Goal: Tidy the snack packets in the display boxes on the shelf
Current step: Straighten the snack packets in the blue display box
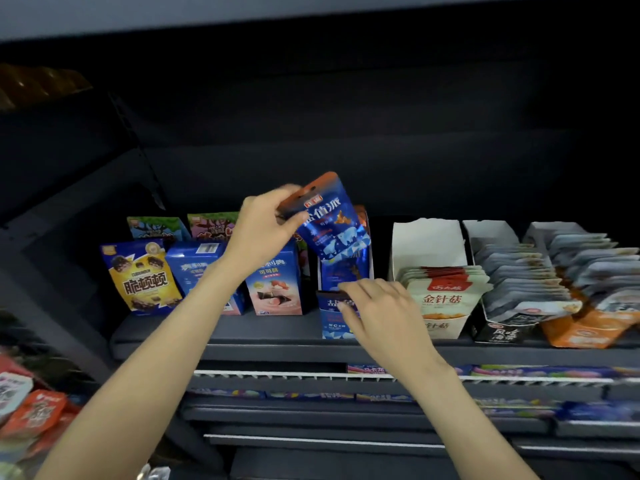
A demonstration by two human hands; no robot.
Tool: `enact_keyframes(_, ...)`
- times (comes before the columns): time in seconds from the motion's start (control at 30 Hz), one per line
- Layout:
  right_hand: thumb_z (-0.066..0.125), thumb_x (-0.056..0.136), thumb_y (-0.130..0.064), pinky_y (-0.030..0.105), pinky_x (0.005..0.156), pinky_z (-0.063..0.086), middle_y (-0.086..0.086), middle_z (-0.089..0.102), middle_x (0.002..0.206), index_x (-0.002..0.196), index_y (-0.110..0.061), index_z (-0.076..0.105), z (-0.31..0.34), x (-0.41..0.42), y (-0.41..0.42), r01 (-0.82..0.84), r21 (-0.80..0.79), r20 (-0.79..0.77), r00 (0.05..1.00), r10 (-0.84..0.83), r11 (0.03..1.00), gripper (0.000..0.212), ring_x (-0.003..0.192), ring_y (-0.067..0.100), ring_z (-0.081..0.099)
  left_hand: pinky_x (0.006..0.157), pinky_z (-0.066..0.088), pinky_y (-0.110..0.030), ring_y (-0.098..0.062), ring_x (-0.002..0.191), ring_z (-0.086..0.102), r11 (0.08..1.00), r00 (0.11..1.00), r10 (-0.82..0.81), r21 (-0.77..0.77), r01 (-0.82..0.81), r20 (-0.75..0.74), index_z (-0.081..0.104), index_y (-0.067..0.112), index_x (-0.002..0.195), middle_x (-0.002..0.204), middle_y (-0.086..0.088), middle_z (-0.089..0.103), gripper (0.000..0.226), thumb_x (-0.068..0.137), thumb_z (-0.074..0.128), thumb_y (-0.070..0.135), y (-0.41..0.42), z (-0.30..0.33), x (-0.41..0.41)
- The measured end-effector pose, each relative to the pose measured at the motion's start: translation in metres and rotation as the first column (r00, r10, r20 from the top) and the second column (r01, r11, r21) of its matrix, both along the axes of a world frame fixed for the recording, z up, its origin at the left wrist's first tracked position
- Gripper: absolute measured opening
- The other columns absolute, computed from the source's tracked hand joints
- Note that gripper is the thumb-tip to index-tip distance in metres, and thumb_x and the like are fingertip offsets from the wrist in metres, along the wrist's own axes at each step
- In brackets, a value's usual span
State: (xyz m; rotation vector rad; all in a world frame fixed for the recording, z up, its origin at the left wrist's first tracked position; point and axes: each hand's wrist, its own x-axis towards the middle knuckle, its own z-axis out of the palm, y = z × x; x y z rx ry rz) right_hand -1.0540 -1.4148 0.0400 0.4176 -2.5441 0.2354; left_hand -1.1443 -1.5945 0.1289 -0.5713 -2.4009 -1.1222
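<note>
My left hand (265, 225) pinches the orange top edge of a blue snack packet (332, 225) and holds it tilted above a blue display box (334, 320) on the dark shelf (214, 332). More blue packets (343, 268) stand inside that box. My right hand (377, 306) rests on the box's front rim, its fingers lightly bent over the edge and touching the packets in it.
Left of the blue box stand blue-and-pink cartons (273, 282) and a yellow box (143, 277). To the right are a white box of mushroom packets (445, 296), a grey-packet box (519, 282) and an orange box (588, 327). Lower shelves hold flat bars (519, 370); red packets (33, 414) lie bottom left.
</note>
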Motion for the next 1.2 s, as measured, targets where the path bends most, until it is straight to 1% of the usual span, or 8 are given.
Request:
enact_keyframes(0.2,0.038,0.089,-0.031,0.029,0.074,0.052,-0.003,0.071,0.093,0.107,-0.018,0.068,-0.001,0.004,0.006,-0.005,-0.026,-0.026,1.0,0.004,1.0,0.037,0.082,0.015,0.066,0.072,0.047,-0.02,-0.01,0.093,0.059,0.917,0.983,-0.119,-0.364,0.162,0.138,0.05,0.024,0.129,0.111,0.01,0.06,0.045,0.088,0.062,0.01,0.022,-0.017,-0.018)
enact_keyframes(0.3,0.04,0.09,-0.029,0.029,0.073,0.052,-0.002,0.07,0.095,0.107,-0.018,0.068,0.0,0.004,0.008,-0.016,-0.041,-0.035,0.999,0.015,0.999,0.034,0.082,0.016,0.065,0.078,0.053,-0.037,-0.02,0.1,0.061,0.822,0.963,-0.105,-0.523,0.226,0.25,0.04,0.033,0.133,0.129,0.003,0.056,0.05,0.09,0.06,0.016,0.032,-0.035,-0.034)
enact_keyframes(0.43,0.063,0.085,-0.016,0.033,0.071,0.056,0.002,0.07,0.099,0.108,-0.015,0.069,-0.004,0.002,0.013,-0.046,-0.065,-0.068,0.997,0.041,0.997,0.023,0.084,0.02,0.066,0.085,0.049,-0.038,-0.027,0.115,0.053,0.693,0.999,-0.032,-0.72,0.042,0.028,0.042,0.026,0.137,0.136,-0.003,0.049,0.056,0.087,0.066,0.021,0.045,-0.051,-0.045)
enact_keyframes(0.6,0.068,0.082,-0.011,0.035,0.071,0.057,0.004,0.069,0.105,0.114,-0.013,0.068,-0.007,0.002,0.019,-0.051,-0.089,-0.072,0.996,0.044,0.995,0.031,0.088,0.021,0.065,0.088,0.051,-0.036,-0.017,0.108,0.057,0.88,0.986,-0.12,-0.472,0.052,-0.115,0.055,0.018,0.125,0.119,-0.001,0.059,0.041,0.086,0.067,0.024,0.04,-0.03,-0.023)
enact_keyframes(0.77,0.064,0.085,-0.008,0.03,0.069,0.055,0.003,0.068,0.104,0.112,-0.011,0.068,-0.007,0.007,0.02,-0.047,-0.139,-0.113,0.993,0.032,0.989,0.028,0.087,0.02,0.065,0.078,0.047,-0.007,0.007,0.091,0.063,0.833,0.851,-0.358,-0.28,0.477,0.385,0.067,0.023,0.109,0.099,0.014,0.069,0.026,0.085,0.064,0.033,0.013,-0.008,0.018)
enact_keyframes(0.9,0.049,0.091,-0.016,0.025,0.067,0.052,0.0,0.068,0.107,0.115,-0.013,0.067,-0.007,0.012,0.018,-0.031,-0.147,-0.118,0.993,0.014,0.989,0.03,0.091,0.017,0.064,0.069,0.041,-0.002,0.018,0.077,0.058,0.771,0.854,-0.296,-0.42,0.478,0.428,0.067,0.021,0.115,0.098,0.013,0.068,0.025,0.091,0.06,0.028,0.004,-0.021,0.028)
enact_keyframes(1.03,0.068,0.083,-0.009,0.025,0.065,0.053,0.001,0.069,0.107,0.116,-0.012,0.067,-0.009,0.013,0.019,-0.032,-0.151,-0.119,0.993,0.014,0.988,0.033,0.09,0.018,0.065,0.066,0.045,-0.014,0.006,0.069,0.059,0.75,0.894,-0.266,-0.506,0.427,0.36,0.067,0.024,0.116,0.088,0.009,0.071,0.025,0.095,0.053,0.028,0.004,-0.028,0.029)
enact_keyframes(1.2,0.067,0.085,-0.01,0.024,0.06,0.052,0.001,0.068,0.109,0.118,-0.013,0.065,-0.008,0.015,0.02,-0.021,-0.171,-0.111,0.994,0.002,0.985,0.034,0.089,0.018,0.066,0.068,0.041,-0.013,-0.003,0.072,0.064,0.714,0.943,-0.306,-0.623,0.319,0.132,0.071,0.015,0.109,0.092,0.002,0.074,0.02,0.091,0.062,0.016,0.005,-0.034,0.035)
